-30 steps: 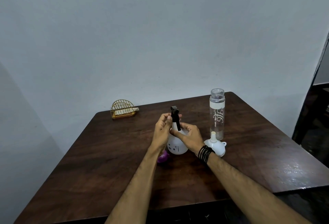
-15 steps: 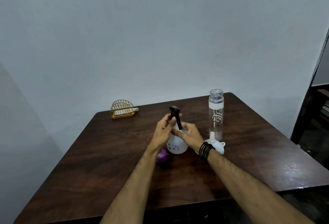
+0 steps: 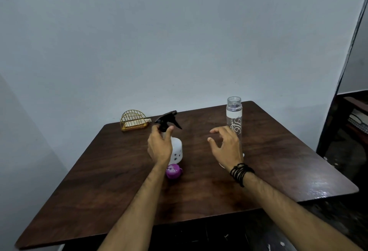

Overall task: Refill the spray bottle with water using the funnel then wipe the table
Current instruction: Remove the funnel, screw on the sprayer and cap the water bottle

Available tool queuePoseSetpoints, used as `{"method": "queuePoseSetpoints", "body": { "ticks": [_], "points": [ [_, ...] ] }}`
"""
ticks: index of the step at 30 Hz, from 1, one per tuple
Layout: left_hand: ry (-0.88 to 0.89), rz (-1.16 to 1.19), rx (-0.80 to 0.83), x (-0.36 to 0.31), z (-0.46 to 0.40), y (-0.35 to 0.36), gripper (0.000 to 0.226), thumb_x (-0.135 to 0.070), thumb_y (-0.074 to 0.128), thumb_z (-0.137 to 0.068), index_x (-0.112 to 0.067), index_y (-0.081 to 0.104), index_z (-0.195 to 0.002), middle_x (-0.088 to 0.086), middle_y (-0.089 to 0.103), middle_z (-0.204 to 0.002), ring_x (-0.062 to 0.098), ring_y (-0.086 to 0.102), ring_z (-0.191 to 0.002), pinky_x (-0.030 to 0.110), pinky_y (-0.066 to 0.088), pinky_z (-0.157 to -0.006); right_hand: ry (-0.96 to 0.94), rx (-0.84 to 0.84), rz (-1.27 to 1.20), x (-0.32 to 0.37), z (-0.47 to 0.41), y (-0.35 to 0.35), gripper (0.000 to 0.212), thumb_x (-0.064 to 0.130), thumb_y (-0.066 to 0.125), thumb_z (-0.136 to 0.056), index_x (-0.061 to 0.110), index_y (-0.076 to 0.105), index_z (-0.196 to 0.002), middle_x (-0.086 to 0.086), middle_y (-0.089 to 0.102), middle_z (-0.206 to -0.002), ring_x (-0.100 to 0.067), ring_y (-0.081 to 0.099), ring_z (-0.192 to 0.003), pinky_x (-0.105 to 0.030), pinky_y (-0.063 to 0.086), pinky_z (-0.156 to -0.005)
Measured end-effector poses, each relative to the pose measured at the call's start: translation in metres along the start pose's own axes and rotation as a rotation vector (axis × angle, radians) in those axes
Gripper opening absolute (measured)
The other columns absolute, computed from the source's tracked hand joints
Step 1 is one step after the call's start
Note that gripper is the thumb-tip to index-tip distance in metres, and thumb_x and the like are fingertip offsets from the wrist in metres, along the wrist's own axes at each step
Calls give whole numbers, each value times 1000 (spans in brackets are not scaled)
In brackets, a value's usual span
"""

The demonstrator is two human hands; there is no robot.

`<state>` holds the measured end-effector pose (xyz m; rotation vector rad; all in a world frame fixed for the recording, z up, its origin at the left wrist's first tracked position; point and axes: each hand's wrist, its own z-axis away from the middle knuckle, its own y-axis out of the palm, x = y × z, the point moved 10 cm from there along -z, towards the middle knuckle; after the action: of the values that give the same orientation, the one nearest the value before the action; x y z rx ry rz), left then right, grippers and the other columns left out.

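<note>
A white spray bottle [image 3: 176, 151] with a black trigger head [image 3: 166, 122] stands on the dark wooden table [image 3: 278, 161]. My left hand [image 3: 160, 146] grips its neck just under the trigger head. My right hand [image 3: 226, 147] hovers open to the right of it, fingers spread, holding nothing. Behind that hand stands a tall clear water bottle [image 3: 234, 119] with no cap. The white funnel is almost wholly hidden behind my right hand and wrist.
A purple cap [image 3: 173, 171] lies on the table right in front of the spray bottle. A gold wire holder [image 3: 133, 121] sits at the back left by the wall. The table's right front corner [image 3: 318, 191] looks wet and shiny.
My right hand has let go of the spray bottle and moved right, opening. The trigger head now tilts to the left in my left hand.
</note>
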<state>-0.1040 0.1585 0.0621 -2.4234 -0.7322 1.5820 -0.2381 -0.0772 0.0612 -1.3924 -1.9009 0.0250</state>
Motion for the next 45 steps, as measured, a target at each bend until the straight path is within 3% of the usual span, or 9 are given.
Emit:
{"method": "queuePoseSetpoints", "body": {
  "ticks": [3, 6, 13, 18, 24, 28, 35, 39, 45],
  "points": [
    [-65, -5, -62, 6, -1, -9, 55, -52, 71, -84, -17, 54, -123, 5, 66, -117, 25, 61, -111, 37, 47, -80, 5, -18, 13, -13, 4, -14, 15, 25, 73, -80, 25, 64, -92, 11, 61, -94, -9, 54, -87, -30, 51, -77],
    [-85, -57, -100, 11, 13, -20, 64, -53, 79, -74, -15, 50, -117, 4, 59, -113, 22, 55, -108, 37, 50, -80, 15, -61, 66, -21, 11, -23, 16, 29, 76, -78, 24, 64, -88, 10, 62, -91, -12, 55, -86, -30, 50, -74],
    [116, -533, 116, 17, 69, -10, 79, -78, 66, -68, -17, 51, -116, 3, 56, -114, 22, 56, -106, 39, 49, -88, 50, -227, 71, -28, 26, -35, 31, 42, 77, -79, 19, 64, -95, 0, 59, -99, -19, 52, -88, -29, 40, -78],
    [50, -694, 397, 39, 86, 15, 71, -62, 65, -81, -14, 46, -130, 7, 54, -129, 25, 54, -117, 42, 48, -96, 285, -355, -19, -54, 2, -55, 65, 53, 77, -72, 12, 51, -115, -8, 53, -117, -27, 48, -109, -33, 36, -94],
    [132, -502, 517, 19, 86, 38, 46, -49, 65, -89, -18, 53, -121, 0, 57, -120, 17, 56, -108, 36, 52, -87, 494, 12, -119, -91, -38, -24, 119, 62, 83, -59, 21, 17, -149, -8, 38, -150, -29, 38, -135, -44, 33, -110],
    [202, -222, 529, -34, 75, 51, 54, -59, 57, -91, -23, 50, -130, -2, 56, -123, 13, 56, -108, 38, 53, -92, 446, 266, -305, -81, -51, 5, 97, 39, 84, -73, 24, 23, -147, -6, 59, -130, -22, 60, -110, -33, 45, -95],
    [424, 37, 460, -158, 32, 65, 54, -55, 59, -92, -24, 53, -137, 3, 54, -121, 16, 57, -106, 30, 50, -93, 292, 455, -343, -52, -44, 33, 73, 42, 78, -79, 23, 35, -136, 0, 67, -113, -16, 66, -99, -32, 53, -88],
    [481, 6, 494, -188, 18, 84, 53, -52, 61, -92, -23, 54, -136, 5, 53, -121, 18, 58, -105, 32, 52, -92, 247, 507, -322, -45, -45, 36, 68, 36, 77, -82, 20, 35, -133, 4, 62, -109, -8, 61, -92, -12, 44, -73],
    [478, -166, 575, -187, 11, 106, 50, -53, 68, -86, -21, 59, -124, 4, 56, -111, 21, 58, -100, 31, 49, -79, 257, 544, -314, -48, -45, 37, 71, 34, 75, -85, 20, 30, -137, 5, 58, -110, -8, 59, -92, -7, 40, -69]
  ]
}}
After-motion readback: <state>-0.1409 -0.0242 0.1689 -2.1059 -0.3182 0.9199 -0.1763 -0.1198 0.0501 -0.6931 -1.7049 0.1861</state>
